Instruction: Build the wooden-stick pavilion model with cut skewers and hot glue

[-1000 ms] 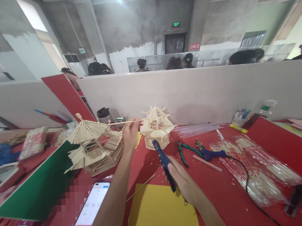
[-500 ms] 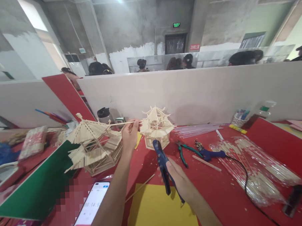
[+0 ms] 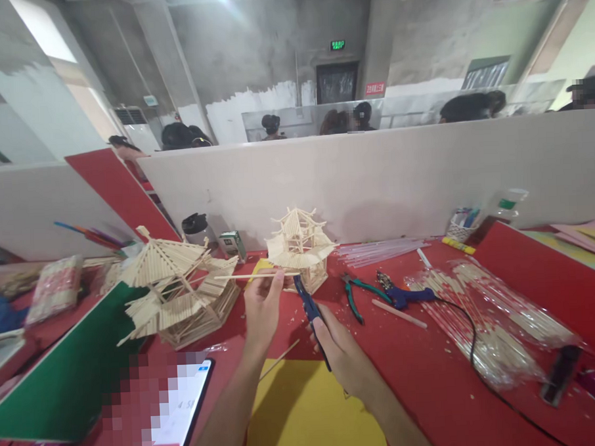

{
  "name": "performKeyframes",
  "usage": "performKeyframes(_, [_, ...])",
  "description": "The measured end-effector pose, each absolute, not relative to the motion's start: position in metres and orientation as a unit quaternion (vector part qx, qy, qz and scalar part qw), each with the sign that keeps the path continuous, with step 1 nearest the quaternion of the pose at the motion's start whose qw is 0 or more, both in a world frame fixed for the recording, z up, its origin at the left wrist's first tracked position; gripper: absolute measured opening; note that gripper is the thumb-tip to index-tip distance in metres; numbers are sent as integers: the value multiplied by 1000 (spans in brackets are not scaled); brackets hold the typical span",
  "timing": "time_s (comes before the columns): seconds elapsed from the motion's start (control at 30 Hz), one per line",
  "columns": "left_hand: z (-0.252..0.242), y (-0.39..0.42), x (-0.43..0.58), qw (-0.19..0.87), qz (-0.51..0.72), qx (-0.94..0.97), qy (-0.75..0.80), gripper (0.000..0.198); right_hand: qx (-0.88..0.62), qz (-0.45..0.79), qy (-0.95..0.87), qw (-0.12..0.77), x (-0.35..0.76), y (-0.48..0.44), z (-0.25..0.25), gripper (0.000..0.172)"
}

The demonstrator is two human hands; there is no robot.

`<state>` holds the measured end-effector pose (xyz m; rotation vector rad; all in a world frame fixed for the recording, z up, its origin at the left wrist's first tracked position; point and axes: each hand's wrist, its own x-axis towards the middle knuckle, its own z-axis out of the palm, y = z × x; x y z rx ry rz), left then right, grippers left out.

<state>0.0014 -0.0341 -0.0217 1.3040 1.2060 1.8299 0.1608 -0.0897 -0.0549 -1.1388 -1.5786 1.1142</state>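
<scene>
My left hand (image 3: 262, 313) pinches a thin wooden stick (image 3: 238, 276) held level above the table. The stick's right end meets the jaws of a blue hand cutter (image 3: 309, 308). Around the cutter's handles my right hand (image 3: 341, 352) is closed. Just behind the jaws stands a small stick-built pavilion model (image 3: 299, 252) with tiered roofs. To the left of my left hand is a larger stick pavilion model (image 3: 183, 313). Below my hands lies a yellow sheet (image 3: 310, 413), with another loose stick (image 3: 281, 358) at its top edge.
Right of my hands lie green-handled pliers (image 3: 353, 299), a blue glue gun (image 3: 409, 297) with its cord, and bags of sticks (image 3: 480, 333). At left are a green board (image 3: 62, 384) and a phone (image 3: 182, 412). A white partition (image 3: 374, 180) runs behind the table.
My left hand has brought the stick down and nearer, away from the pavilion roofs. The cutter's handles have come closer together, and its jaws now meet the stick's end.
</scene>
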Motion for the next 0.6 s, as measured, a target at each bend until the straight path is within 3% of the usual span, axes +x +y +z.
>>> performKeyframes(0.6, [-43, -34, 13, 333, 668, 477, 464, 24, -454, 385, -681, 427, 162, -88, -47, 42])
